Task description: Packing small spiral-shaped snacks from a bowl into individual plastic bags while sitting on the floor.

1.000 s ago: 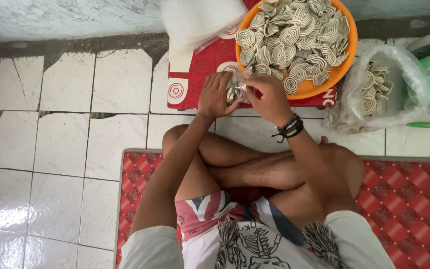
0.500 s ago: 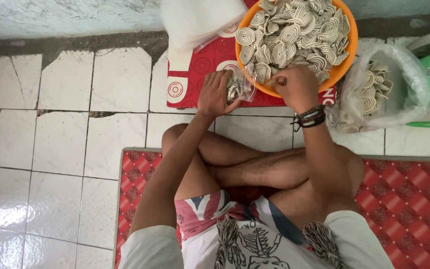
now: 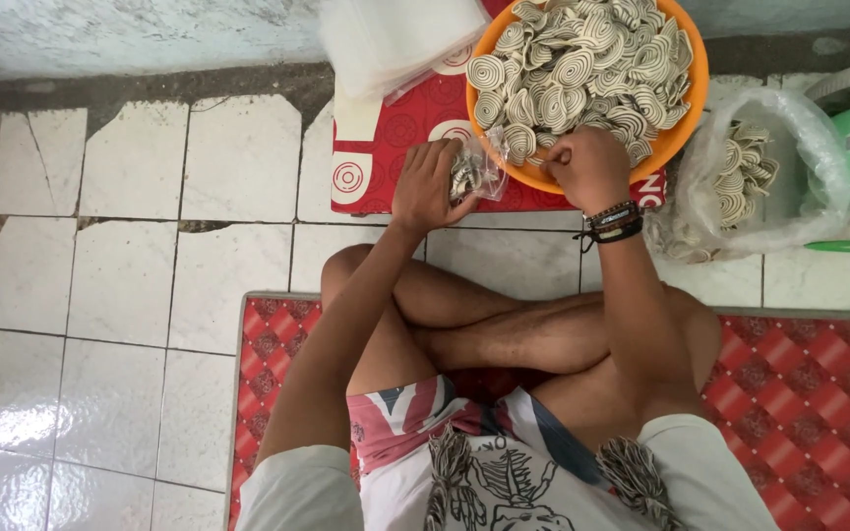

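right hand moved from the small clear bag to the orange bowl, closed over spiral crackers. left hand still pinched the bag; another handful likely on its way.

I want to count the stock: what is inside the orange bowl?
The orange bowl holds a heap of pale spiral crackers. The right hand reaches into them at the near edge. The bowl's bottom and lower layers are covered.

Bare tiles left: free passage. Orange bowl, large bag crowd right.

Orange basin — cream spiral crackers — red diamond-patterned mat.
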